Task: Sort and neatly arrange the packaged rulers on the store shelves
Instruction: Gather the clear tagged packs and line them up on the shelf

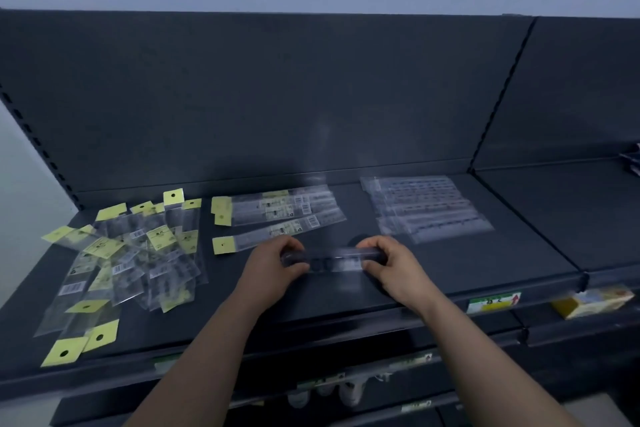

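Head view, near to far. Item: one clear packaged ruler [332, 258], blurred, held level just above the shelf [346, 302] front; left hand [273, 265] and right hand [393, 269] each have fingers clamped on an end. Unsorted: jumbled heap [131, 253] of yellow-tagged packs, left. Sorted: aligned yellow-tagged row [277, 215], middle; tidy clear stack [426, 210], far right. Judged roughly half done; the heap remains.

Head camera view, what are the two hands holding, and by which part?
One clear packaged ruler, held crosswise by its two ends: the left hand grips its left end, the right hand its right end.
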`<act>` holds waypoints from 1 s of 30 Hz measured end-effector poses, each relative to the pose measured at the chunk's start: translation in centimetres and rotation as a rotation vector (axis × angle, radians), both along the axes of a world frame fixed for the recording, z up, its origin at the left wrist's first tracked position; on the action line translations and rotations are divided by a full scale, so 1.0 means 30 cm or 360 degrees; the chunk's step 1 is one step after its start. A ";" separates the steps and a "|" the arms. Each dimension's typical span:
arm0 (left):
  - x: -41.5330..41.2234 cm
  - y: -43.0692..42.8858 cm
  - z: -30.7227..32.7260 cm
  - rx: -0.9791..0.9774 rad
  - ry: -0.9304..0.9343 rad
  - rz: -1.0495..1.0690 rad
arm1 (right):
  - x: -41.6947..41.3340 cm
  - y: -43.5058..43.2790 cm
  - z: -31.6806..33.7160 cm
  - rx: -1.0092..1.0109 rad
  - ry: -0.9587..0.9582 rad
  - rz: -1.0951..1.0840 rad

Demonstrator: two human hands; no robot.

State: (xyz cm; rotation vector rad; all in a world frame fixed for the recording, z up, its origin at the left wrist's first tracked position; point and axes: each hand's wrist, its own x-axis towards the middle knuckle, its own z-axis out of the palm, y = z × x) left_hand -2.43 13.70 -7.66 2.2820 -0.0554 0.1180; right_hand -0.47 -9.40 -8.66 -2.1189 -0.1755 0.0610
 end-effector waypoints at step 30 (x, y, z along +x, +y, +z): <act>0.198 -0.796 -0.041 0.1182 0.0327 -0.0231 | 0.259 -0.730 0.018 -0.1216 -0.0101 0.0473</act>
